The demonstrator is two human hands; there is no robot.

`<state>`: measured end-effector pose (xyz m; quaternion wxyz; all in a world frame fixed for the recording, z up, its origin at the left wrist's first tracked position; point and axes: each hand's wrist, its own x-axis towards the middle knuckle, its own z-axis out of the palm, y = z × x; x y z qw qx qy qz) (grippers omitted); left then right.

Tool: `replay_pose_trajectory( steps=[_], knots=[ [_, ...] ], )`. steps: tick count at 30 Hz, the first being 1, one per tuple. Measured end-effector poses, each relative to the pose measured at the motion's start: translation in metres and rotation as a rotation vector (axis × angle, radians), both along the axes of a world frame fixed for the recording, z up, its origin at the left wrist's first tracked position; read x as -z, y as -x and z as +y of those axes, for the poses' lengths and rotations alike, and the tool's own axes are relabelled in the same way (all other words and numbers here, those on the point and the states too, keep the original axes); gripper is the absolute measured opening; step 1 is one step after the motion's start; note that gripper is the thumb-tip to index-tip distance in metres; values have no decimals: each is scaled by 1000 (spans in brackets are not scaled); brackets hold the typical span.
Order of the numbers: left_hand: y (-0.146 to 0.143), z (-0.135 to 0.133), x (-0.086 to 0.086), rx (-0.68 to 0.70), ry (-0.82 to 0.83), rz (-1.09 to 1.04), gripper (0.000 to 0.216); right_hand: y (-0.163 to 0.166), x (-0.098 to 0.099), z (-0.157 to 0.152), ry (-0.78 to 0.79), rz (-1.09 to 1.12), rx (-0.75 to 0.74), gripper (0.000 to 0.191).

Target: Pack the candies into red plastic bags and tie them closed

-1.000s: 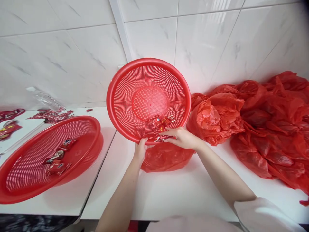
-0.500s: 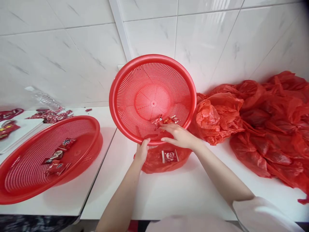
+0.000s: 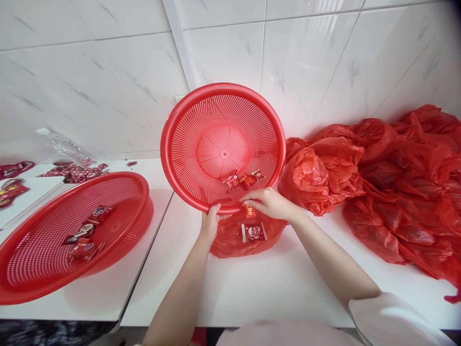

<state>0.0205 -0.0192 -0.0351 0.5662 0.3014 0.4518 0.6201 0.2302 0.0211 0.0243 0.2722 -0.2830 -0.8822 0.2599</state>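
Observation:
My left hand (image 3: 212,222) is closed on the near rim of a red plastic basket (image 3: 185,103), which leans toward the wall with its opening facing me. Several small red wrapped packets (image 3: 247,180) lie low inside it. Just over the basket's near rim, my right hand (image 3: 271,203) pinches a small red packet (image 3: 250,210) with gold marks. Beneath both hands an open red plastic bag (image 3: 230,242) lies on the white table (image 3: 273,288). In or on the bag is a red and white packet (image 3: 254,233).
A second red basket (image 3: 133,226) holding several packets (image 3: 86,235) stands at the left. Behind it lie a clear plastic bottle (image 3: 70,148) and more red packets (image 3: 77,173). Crumpled red bags (image 3: 406,192) are heaped at the right. A tiled wall (image 3: 309,57) rises behind the table.
My right hand has come from inside the basket to its near rim, over the bag, with a small red packet in its fingers. The basket has shifted slightly left.

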Motion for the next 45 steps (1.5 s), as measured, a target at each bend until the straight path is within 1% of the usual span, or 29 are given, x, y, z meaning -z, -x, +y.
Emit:
replay_pose_trajectory(
  steps=[1, 2, 5, 6, 7, 8, 10, 11, 13, 16, 18, 20, 21, 22, 24, 26, 27, 28, 29, 30, 31, 33, 34, 35, 37, 39, 42, 44, 45],
  knots=[
    [-1, 0, 0, -2, -3, 0, 41, 1, 2, 1, -51, 2, 42, 26],
    [-1, 0, 0, -4, 0, 0, 41, 3, 4, 2, -123, -11, 116, 27],
    [-5, -1, 3, -2, 7, -7, 40, 6, 17, 8, -334, -156, 451, 31],
    [-7, -2, 5, 2, 8, -9, 40, 6, 21, 10, -355, -225, 540, 35],
    [-8, -3, 7, 6, 12, -8, 39, 5, 25, 12, -341, -291, 589, 39],
    [-10, -3, 9, 6, 19, -4, 39, 4, 28, 14, -298, -341, 601, 41],
    [-11, -4, 11, -13, 43, 9, 38, 1, 31, 17, -155, -360, 552, 41],
    [-12, -4, 11, -29, 54, 12, 38, -1, 31, 18, -74, -321, 522, 40],
    [-10, -2, 10, -61, 53, 13, 39, -5, 28, 20, 74, -163, 481, 38],
    [-6, 0, 3, -87, 12, 8, 41, -9, 18, 20, 248, 84, 409, 31],
    [-3, 1, -3, -89, -13, -15, 40, -9, 10, 16, 361, 157, 312, 32],
    [-1, 1, -8, -71, -18, -53, 39, -7, 3, 11, 448, 179, 196, 36],
    [0, 1, -10, -57, -11, -70, 38, -5, 0, 8, 452, 186, 150, 38],
    [0, 0, -11, -42, 0, -82, 36, -2, -1, 5, 414, 191, 123, 39],
    [-2, 0, -12, -13, 17, -92, 33, 2, 0, 1, 229, 167, 144, 39],
    [-4, -1, -11, 10, 22, -97, 33, 5, 6, 0, -4, 37, 210, 42],
    [-6, -1, -9, 25, 22, -100, 34, 6, 10, 0, -92, -58, 236, 47],
    [-7, -1, -7, 41, 21, -101, 36, 6, 14, 1, -146, -154, 245, 56],
    [-8, -1, -6, 55, 19, -97, 37, 6, 17, 3, -165, -233, 237, 65],
    [-8, -1, -4, 60, 15, -90, 39, 4, 20, 4, -158, -281, 204, 68],
    [-8, 0, -3, 56, 8, -80, 41, 3, 21, 6, -130, -293, 154, 64],
    [-6, 0, -3, 29, -3, -66, 45, 0, 18, 7, -48, -227, 47, 42],
    [-6, 0, -4, 12, -3, -64, 47, -2, 16, 7, -4, -166, 21, 34],
    [-5, 0, -6, -3, 3, -65, 48, -4, 12, 7, 42, -104, 9, 30],
    [-3, 0, -10, -27, 24, -63, 47, -6, 5, 5, 126, -15, 9, 33],
    [-3, -1, -14, -39, 41, -57, 44, -7, -2, 1, 168, 9, 0, 35],
    [-2, -1, -15, -40, 38, -47, 41, -6, -8, -4, 164, -47, -43, 29],
    [-3, -2, -12, -19, 39, -39, 40, -3, -8, -5, 141, -71, -67, 32],
    [-3, -2, -10, -8, 40, -27, 39, -1, -6, -5, 113, -54, -54, 33]
  ],
)
